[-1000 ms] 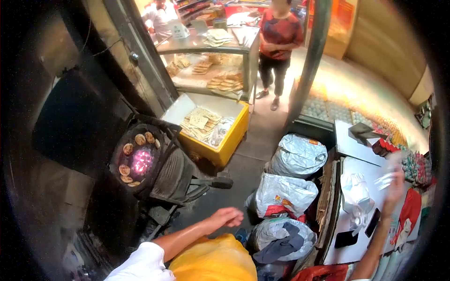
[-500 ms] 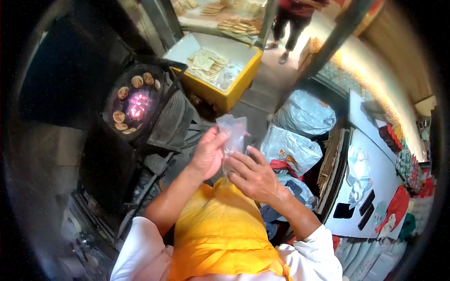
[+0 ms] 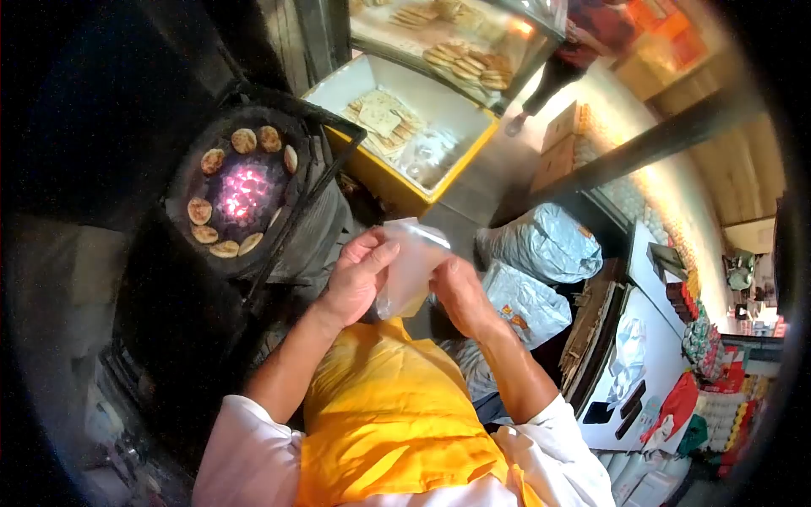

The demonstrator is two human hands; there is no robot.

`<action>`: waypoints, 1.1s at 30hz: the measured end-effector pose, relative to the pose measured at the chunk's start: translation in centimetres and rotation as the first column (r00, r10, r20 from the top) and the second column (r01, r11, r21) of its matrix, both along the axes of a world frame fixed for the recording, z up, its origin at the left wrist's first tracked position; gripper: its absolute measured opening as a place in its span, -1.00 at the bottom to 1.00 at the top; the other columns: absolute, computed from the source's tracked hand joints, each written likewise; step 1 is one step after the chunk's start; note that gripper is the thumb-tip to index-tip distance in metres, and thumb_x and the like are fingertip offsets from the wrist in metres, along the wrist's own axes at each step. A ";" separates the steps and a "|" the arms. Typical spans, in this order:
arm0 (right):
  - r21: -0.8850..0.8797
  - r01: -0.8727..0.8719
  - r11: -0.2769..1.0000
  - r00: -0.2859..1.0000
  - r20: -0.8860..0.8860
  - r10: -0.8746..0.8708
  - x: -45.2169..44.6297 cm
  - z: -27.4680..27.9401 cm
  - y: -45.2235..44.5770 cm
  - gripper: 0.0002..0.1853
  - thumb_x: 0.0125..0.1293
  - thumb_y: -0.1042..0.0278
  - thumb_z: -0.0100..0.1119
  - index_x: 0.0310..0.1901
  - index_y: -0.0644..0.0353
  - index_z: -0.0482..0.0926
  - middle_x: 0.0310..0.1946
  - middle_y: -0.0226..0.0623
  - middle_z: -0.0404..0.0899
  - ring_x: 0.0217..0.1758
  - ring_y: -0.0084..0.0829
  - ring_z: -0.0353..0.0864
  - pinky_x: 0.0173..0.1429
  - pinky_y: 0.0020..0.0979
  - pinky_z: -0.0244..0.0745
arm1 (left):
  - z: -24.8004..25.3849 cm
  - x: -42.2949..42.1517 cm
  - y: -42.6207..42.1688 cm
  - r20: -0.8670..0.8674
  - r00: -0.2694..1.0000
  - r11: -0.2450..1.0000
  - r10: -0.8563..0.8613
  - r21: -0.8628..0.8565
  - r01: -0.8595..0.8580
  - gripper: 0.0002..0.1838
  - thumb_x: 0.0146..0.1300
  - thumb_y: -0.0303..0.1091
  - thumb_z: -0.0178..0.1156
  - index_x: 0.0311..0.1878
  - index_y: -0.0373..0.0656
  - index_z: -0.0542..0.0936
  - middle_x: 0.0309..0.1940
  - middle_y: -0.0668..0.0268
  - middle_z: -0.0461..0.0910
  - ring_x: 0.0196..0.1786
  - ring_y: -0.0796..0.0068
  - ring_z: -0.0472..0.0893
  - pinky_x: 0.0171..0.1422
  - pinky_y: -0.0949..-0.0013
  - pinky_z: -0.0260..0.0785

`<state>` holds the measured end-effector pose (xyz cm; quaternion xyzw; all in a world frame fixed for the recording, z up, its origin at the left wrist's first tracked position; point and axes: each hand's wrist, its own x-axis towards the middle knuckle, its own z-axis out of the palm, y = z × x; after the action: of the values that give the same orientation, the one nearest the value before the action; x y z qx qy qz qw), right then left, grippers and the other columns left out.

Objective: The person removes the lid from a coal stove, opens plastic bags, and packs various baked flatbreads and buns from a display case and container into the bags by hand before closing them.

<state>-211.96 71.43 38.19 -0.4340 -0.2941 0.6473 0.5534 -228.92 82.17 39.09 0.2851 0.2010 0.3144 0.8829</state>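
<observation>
The left hand (image 3: 359, 275) and right hand (image 3: 463, 296) pinch a thin, translucent plastic bag (image 3: 409, 269) by its 2 sides, apparently keeping it spread.

1 bag (image 3: 411, 266): thin, milky, see-through plastic; glossy top edge; slightly tilted, held between left hand (image 3: 359, 283) and right hand (image 3: 463, 297).

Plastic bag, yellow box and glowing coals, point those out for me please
Plastic bag (image 3: 409, 264): head view, middle of its sheet.
Yellow box (image 3: 400, 191): head view, outer side wall.
Glowing coals (image 3: 243, 193): head view, middle of the heap.
</observation>
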 end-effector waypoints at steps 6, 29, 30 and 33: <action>-0.044 0.260 0.965 0.951 0.186 -0.248 -0.5 0.4 5.2 -0.61 0.47 0.20 0.21 0.20 0.26 0.56 -0.05 -0.43 0.62 -0.03 -0.62 0.51 0.13 -0.49 0.42 | -3.6 -0.1 3.9 -0.292 0.956 0.964 0.003 0.253 0.074 -0.78 0.48 -0.29 0.14 0.03 -0.19 0.63 -0.12 0.42 0.65 -0.12 0.66 0.56 0.06 0.54 0.41; 0.106 0.365 0.925 0.910 0.168 -0.379 19.6 -1.7 15.6 -0.93 0.41 0.45 0.26 -0.19 0.26 0.64 -0.23 -0.46 0.63 -0.30 -0.68 0.51 -0.15 -0.59 0.43 | -5.0 11.6 12.8 -0.357 0.858 0.887 0.370 -0.139 -0.440 -0.70 0.22 -0.51 0.01 0.02 -0.14 0.54 0.23 0.12 0.54 0.28 0.29 0.49 0.36 0.15 0.31; 0.123 0.329 0.936 0.912 0.218 -0.349 20.1 -1.3 15.8 -0.93 0.41 0.46 0.26 -0.19 0.27 0.64 -0.23 -0.44 0.63 -0.29 -0.68 0.51 -0.15 -0.58 0.43 | -5.2 11.9 13.1 -0.433 0.725 0.838 0.535 0.167 -0.519 -0.66 0.22 -0.51 0.02 0.07 -0.15 0.53 0.22 0.14 0.54 0.28 0.30 0.49 0.37 0.18 0.30; 0.118 0.287 0.951 0.888 0.339 -0.310 20.7 -1.3 15.9 -0.92 0.41 0.46 0.26 -0.17 0.29 0.65 -0.27 -0.41 0.62 -0.26 -0.69 0.50 -0.13 -0.58 0.42 | -0.4 15.0 14.7 -0.385 0.413 0.559 0.825 0.665 -0.496 -0.61 0.26 -0.47 0.04 0.17 -0.19 0.53 0.21 0.15 0.54 0.28 0.26 0.49 0.43 0.19 0.23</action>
<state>-191.31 87.32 36.93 -0.5649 -0.3394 0.4561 0.5981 -213.90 96.84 38.66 0.4645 0.5199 0.5601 0.4476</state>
